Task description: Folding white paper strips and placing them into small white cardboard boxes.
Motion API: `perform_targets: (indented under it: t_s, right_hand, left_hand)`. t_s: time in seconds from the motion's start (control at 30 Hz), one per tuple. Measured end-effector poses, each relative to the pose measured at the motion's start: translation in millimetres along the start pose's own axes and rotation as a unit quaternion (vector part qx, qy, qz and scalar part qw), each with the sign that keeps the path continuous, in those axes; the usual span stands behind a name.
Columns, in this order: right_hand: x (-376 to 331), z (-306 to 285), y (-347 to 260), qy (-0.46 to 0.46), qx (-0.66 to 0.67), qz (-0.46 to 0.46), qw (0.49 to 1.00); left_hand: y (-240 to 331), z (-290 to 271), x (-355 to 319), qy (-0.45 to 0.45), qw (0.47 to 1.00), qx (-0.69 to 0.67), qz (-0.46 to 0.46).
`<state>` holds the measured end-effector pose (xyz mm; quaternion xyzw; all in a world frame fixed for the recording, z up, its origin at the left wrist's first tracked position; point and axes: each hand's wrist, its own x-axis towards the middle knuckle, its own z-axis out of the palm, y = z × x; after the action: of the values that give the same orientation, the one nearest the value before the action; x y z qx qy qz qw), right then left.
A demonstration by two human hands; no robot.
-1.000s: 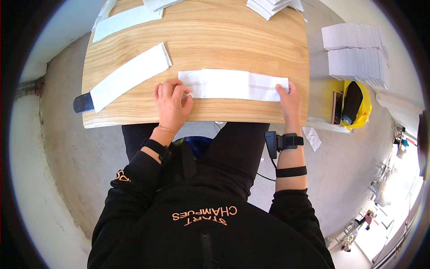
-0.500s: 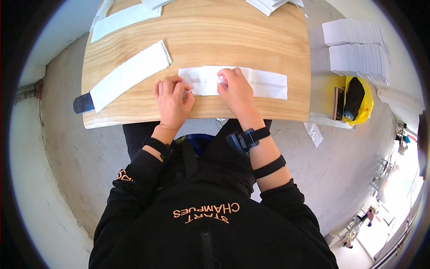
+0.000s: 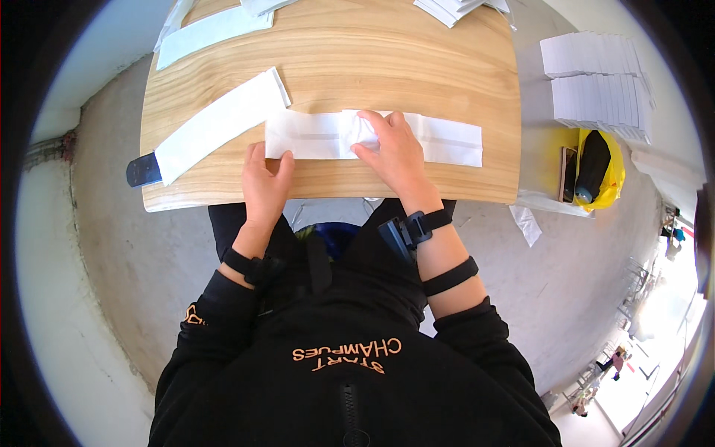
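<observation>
A long white folded paper strip (image 3: 447,141) lies across the near part of the wooden table (image 3: 357,59). My left hand (image 3: 267,186) rests flat on the table at the strip's left end, fingers touching its lower edge. On the strip's middle lies my right hand (image 3: 395,149), its fingers pressing and pinching a raised fold of the paper. Both wrists wear black bands.
Another long white strip (image 3: 216,127) lies diagonally at the left, over a dark tool handle (image 3: 143,170) at the table's edge. More white sheets (image 3: 212,30) and a stack (image 3: 454,9) sit at the far edge. White paper piles (image 3: 596,82) and a yellow bag (image 3: 607,167) are right.
My right hand slid from the strip's right end to its middle, and now lifts a fold there. My left hand shifted slightly toward the table's near edge.
</observation>
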<state>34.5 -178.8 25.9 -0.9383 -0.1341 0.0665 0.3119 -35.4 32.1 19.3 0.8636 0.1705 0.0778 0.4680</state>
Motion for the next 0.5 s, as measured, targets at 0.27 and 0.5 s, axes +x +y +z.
perform_targets:
  t_s: [0.27,0.5]
  right_hand:
    - [0,-4,-1,0.005,-0.001,0.012,1.0]
    - [-12,-30,6,0.06,0.39,0.193,0.898]
  left_hand:
    - [48,13,-3,-0.034,0.985,-0.171,0.012]
    - [69,50,-4,-0.09,0.977,0.0,0.192]
